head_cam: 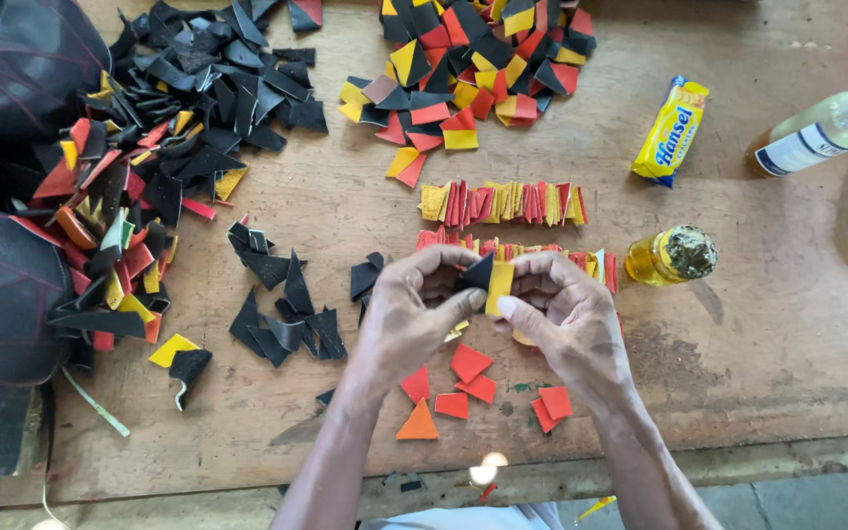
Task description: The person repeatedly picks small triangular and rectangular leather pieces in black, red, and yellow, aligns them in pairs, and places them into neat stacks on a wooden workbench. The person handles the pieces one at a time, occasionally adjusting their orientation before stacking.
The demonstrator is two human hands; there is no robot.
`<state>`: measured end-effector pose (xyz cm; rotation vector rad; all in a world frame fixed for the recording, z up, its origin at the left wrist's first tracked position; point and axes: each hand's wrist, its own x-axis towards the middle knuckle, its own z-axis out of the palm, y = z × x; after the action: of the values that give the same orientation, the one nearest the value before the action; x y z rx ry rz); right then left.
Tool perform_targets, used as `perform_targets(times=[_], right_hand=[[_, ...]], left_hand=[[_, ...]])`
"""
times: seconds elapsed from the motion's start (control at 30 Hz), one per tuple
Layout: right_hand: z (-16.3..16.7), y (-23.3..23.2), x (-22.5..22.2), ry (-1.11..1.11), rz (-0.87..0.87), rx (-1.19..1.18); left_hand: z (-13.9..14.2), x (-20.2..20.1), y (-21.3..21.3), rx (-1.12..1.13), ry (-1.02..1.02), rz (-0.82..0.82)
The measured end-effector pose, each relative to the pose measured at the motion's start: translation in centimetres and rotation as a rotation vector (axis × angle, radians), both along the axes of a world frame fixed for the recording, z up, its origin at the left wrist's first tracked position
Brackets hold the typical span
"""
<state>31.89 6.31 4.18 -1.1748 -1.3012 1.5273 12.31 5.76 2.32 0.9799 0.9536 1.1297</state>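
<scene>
Both hands meet above the middle of a wooden table [758,324]. My left hand [414,314] and my right hand [561,314] pinch one small folded piece [491,280], black on its left half and yellow on its right. Just beyond the hands lie two rows of folded red and yellow pieces [503,203] standing on edge; the nearer row is partly hidden by my fingers. Below the hands lie loose red and orange triangles [468,365].
A heap of black, red and yellow offcuts [149,128] covers the left side, with dark sheets [2,285] at the left edge. Cut pieces [483,59] are piled at the top. A small yellow jar [674,257], a yellow packet [672,130] and a bottle [826,128] stand at right.
</scene>
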Motion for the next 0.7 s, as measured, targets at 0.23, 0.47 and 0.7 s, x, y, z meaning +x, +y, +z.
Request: perform_targets(times=[0.23, 0.47, 0.7], right_hand=[[-0.1, -0.7, 0.0, -0.112, 0.089, 0.097], [-1.5, -0.1, 0.0, -0.114, -0.012, -0.096], [-2.8, -0.5, -0.9, -0.088, -0.013, -0.072]], left_hand=[[-0.8, -0.4, -2.2, -0.030, -0.006, 0.013], [-1.1, -0.1, -2.3, -0.155, -0.090, 0.055], [-0.4, 0.6, -3.4, -0.064, 0.128, 0.126]])
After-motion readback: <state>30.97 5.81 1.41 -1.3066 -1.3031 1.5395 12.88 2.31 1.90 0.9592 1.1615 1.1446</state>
